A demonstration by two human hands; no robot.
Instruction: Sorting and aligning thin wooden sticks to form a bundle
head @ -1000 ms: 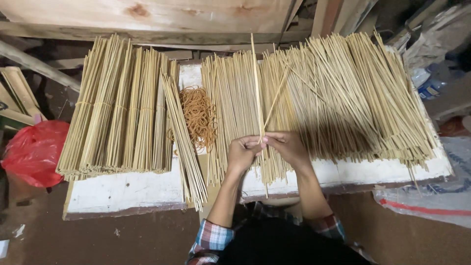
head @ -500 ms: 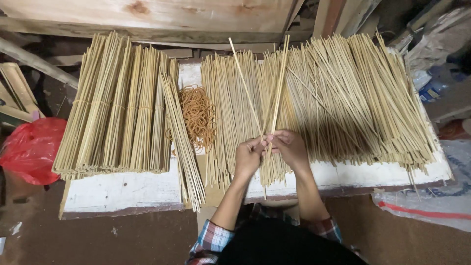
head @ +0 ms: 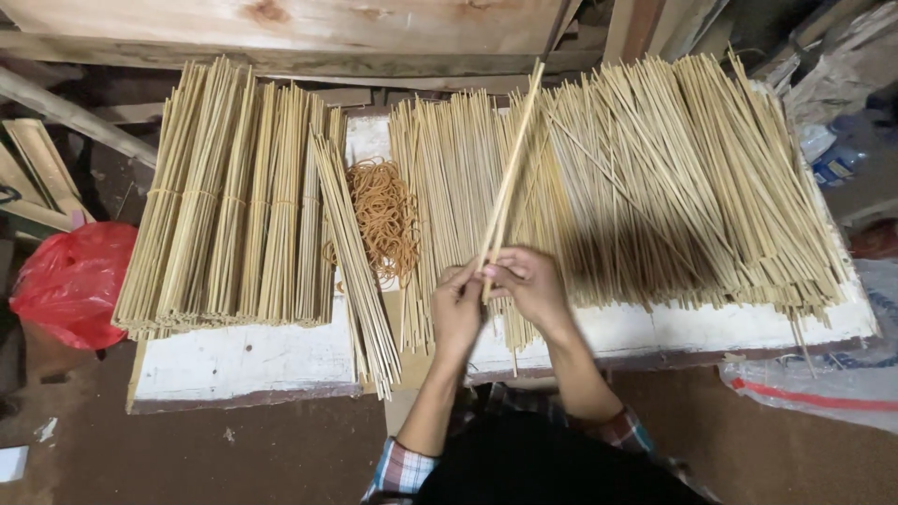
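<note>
Splayed sticks [head: 505, 178] now gathered together, pinched by left hand [head: 458, 304], right hand [head: 526, 281].

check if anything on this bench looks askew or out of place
One thin bundle of sticks lies slanted between the tied bundles and the rubber bands, its near end hanging past the white table edge. In the loose pile, several sticks cross diagonally over the rest.
</note>
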